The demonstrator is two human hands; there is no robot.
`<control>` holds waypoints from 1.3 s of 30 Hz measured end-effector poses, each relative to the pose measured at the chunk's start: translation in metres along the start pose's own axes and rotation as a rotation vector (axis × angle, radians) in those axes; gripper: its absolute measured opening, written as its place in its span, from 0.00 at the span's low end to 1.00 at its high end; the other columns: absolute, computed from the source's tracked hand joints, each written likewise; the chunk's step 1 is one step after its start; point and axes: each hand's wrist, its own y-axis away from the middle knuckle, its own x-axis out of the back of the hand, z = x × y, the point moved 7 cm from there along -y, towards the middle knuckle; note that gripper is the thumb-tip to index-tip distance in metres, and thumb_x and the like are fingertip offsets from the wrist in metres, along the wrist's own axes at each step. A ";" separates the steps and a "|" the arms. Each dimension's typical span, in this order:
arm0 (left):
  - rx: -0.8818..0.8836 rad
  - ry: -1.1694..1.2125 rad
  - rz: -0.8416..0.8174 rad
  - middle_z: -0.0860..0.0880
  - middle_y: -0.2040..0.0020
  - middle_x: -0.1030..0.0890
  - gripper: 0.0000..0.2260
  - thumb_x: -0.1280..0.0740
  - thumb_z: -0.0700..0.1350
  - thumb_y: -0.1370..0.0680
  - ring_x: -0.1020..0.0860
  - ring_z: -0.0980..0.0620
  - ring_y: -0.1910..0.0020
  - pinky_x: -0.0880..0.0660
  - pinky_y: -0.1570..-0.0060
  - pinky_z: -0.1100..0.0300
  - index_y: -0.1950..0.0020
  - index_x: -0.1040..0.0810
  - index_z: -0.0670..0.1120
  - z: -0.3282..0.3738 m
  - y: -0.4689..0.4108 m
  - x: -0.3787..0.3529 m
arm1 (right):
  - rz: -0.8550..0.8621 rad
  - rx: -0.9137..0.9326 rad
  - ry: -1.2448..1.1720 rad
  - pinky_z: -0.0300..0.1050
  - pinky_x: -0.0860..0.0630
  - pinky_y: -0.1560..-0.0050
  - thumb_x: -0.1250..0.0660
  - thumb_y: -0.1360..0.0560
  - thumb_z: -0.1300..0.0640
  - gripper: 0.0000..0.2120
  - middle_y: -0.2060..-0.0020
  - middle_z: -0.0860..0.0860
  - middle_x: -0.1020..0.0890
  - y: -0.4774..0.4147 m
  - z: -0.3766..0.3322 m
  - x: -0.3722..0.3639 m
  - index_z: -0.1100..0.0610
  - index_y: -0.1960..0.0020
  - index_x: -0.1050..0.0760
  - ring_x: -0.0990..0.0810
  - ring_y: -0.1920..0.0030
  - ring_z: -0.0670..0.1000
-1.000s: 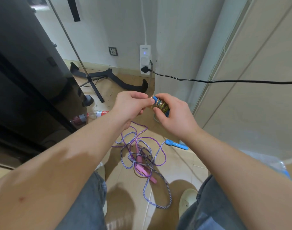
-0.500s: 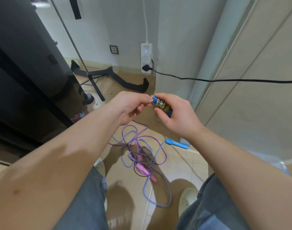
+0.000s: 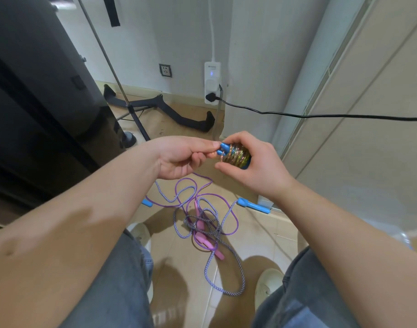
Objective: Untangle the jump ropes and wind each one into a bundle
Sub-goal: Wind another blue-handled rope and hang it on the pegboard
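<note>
My right hand [image 3: 252, 166] grips a wound bundle [image 3: 237, 154] of shiny multicoloured rope coiled around two blue handles. My left hand [image 3: 181, 157] pinches the blue handle tips and the loose rope end at the bundle's left side. Below on the tiled floor lies a tangle of ropes [image 3: 202, 223]: a thin purple rope with pink handles [image 3: 204, 241] and a blue-white striped rope. One blue handle [image 3: 253, 206] of the striped rope lies to the right, another blue handle [image 3: 147, 203] shows beside my left forearm.
A black power cable [image 3: 321, 116] runs from a white power strip [image 3: 211, 82] on the wall across to the right. A black stand with feet [image 3: 183, 119] sits behind. A dark cabinet [image 3: 37, 102] fills the left. My knees and shoes frame the tangle.
Both hands have stayed together at the bundle. My left fingers have shifted slightly along the handle tips, and the camera has tilted a little.
</note>
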 end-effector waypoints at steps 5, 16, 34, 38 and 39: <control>-0.019 0.040 -0.029 0.50 0.66 0.20 0.08 0.29 0.45 0.28 0.21 0.59 0.71 0.21 0.69 0.69 0.51 0.19 0.42 0.001 0.002 -0.004 | 0.069 -0.024 0.005 0.36 0.25 0.56 0.23 0.30 0.48 0.14 0.60 0.38 0.19 -0.001 0.002 0.006 0.49 0.50 0.24 0.20 0.57 0.42; 0.124 -0.275 0.017 0.52 0.60 0.27 0.09 0.34 0.51 0.20 0.31 0.58 0.64 0.28 0.71 0.69 0.45 0.24 0.47 -0.011 -0.002 0.003 | -0.123 0.122 0.181 0.48 0.23 0.55 0.26 0.30 0.44 0.16 0.58 0.41 0.19 0.000 -0.004 -0.003 0.50 0.48 0.23 0.20 0.57 0.48; -0.337 -0.110 0.391 0.51 0.66 0.25 0.08 0.39 0.42 0.17 0.29 0.55 0.69 0.33 0.72 0.64 0.42 0.21 0.47 0.024 -0.009 0.022 | -0.344 -0.132 0.157 0.44 0.26 0.51 0.27 0.27 0.43 0.14 0.53 0.40 0.20 0.008 0.034 -0.033 0.44 0.45 0.26 0.21 0.52 0.49; -0.213 -0.526 0.238 0.50 0.50 0.16 0.12 0.33 0.52 0.20 0.20 0.55 0.55 0.26 0.59 0.58 0.42 0.18 0.48 0.005 -0.013 0.008 | -0.312 -0.125 0.136 0.43 0.27 0.51 0.27 0.26 0.46 0.14 0.54 0.39 0.20 0.004 0.031 -0.024 0.43 0.42 0.24 0.23 0.52 0.46; -0.241 -0.588 0.229 0.51 0.49 0.15 0.11 0.33 0.52 0.20 0.19 0.56 0.54 0.25 0.57 0.58 0.43 0.17 0.50 0.005 -0.014 0.005 | -0.309 -0.116 0.129 0.43 0.26 0.51 0.27 0.26 0.46 0.14 0.54 0.39 0.19 0.004 0.030 -0.024 0.44 0.42 0.23 0.23 0.52 0.46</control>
